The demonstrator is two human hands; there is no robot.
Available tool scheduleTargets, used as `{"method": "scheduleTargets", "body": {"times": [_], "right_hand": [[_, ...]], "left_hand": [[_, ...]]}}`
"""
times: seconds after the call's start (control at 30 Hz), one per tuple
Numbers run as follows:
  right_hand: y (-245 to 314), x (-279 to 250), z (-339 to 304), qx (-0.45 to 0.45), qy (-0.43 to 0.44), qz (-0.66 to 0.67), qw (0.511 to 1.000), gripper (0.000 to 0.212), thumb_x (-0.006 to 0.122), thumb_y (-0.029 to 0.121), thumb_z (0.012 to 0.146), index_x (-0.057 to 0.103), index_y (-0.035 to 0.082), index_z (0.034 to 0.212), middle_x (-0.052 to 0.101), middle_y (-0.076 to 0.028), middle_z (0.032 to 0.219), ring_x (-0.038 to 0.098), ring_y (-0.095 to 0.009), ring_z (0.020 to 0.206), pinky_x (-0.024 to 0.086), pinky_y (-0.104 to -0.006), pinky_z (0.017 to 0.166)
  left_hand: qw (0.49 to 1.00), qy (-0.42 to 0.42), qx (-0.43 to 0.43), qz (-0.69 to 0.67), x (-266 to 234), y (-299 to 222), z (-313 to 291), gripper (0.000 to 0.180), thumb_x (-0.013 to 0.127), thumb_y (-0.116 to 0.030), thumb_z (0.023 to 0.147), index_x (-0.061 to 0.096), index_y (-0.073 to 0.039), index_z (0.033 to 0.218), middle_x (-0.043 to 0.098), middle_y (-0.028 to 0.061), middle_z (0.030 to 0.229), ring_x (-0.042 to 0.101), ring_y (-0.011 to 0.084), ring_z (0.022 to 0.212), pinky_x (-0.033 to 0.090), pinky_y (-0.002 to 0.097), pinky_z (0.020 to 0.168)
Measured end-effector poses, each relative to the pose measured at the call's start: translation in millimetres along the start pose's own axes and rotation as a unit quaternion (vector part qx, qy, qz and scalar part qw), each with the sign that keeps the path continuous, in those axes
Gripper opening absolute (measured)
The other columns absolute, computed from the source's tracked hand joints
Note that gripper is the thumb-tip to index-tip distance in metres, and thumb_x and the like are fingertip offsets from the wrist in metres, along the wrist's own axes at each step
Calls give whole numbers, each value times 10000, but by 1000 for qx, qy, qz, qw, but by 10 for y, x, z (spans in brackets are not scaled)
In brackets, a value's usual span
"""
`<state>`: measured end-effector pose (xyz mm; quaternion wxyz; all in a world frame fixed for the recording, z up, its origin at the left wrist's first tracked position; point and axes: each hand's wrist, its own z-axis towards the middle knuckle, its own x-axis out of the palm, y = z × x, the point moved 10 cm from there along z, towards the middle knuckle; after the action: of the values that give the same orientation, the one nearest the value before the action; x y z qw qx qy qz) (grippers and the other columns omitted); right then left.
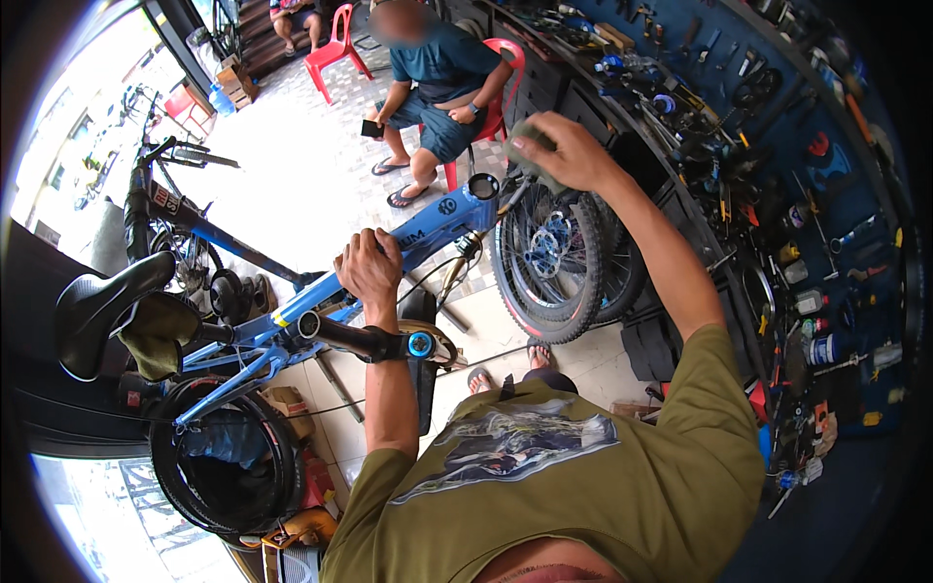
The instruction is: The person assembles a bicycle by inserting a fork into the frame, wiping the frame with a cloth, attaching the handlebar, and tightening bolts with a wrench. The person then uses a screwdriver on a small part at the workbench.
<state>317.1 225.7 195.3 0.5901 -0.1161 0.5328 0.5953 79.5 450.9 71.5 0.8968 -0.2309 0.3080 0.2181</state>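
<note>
A blue bicycle frame (442,225) hangs in front of me with its black saddle (97,306) at the left and its open head tube (483,186) at the right. My left hand (369,267) grips the frame's down tube. My right hand (564,151) is closed on a grey-green rag (530,144), held just right of the head tube and above a spoked wheel (549,262). A black suspension fork leg (374,342) with a blue cap lies across below my left hand.
A person in a blue shirt sits on a red plastic chair (501,92) behind the bike. A blue tool wall (777,185) with hanging tools runs along the right. Another bicycle (170,209) stands at the left, and a tyre (228,466) with boxes lies below.
</note>
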Motion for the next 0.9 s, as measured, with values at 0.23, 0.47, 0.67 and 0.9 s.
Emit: {"method": "scheduleTargets", "body": {"times": [0.23, 0.47, 0.67, 0.9], "right_hand": [[476, 650, 109, -183, 173, -105, 962, 251, 727, 220, 910, 675, 50, 1087, 666, -107, 1050, 657, -337, 1039, 527, -435, 912], [438, 1023, 243, -242, 154, -266, 920, 230, 735, 246, 878, 654, 103, 1038, 714, -124, 928, 716, -326, 992, 572, -474, 839], [33, 976, 268, 130, 210, -194, 949, 416, 708, 338, 817, 761, -46, 968, 735, -278, 1064, 716, -417, 1040, 560, -486, 919], [-293, 835, -37, 189, 252, 105, 943, 505, 742, 430, 851, 769, -60, 969, 736, -255, 915, 723, -361, 870, 533, -415, 781]], "left_hand": [[1000, -9, 3, 8, 3, -1, -11, 225, 592, -273, 931, 654, -122, 776, 668, 78, 768, 659, 309, 734, 467, 444, 738], [1000, -22, 7, -3, 37, 7, -14, 223, 598, -264, 925, 644, -124, 757, 659, 77, 749, 652, 301, 720, 465, 439, 728], [1000, -19, 3, 11, 21, 72, -16, 229, 600, -271, 922, 641, -121, 754, 658, 79, 746, 652, 308, 711, 469, 442, 727], [1000, -15, -3, -3, 24, 22, -2, 240, 600, -278, 927, 649, -115, 758, 668, 79, 754, 660, 307, 726, 475, 442, 742]]}}
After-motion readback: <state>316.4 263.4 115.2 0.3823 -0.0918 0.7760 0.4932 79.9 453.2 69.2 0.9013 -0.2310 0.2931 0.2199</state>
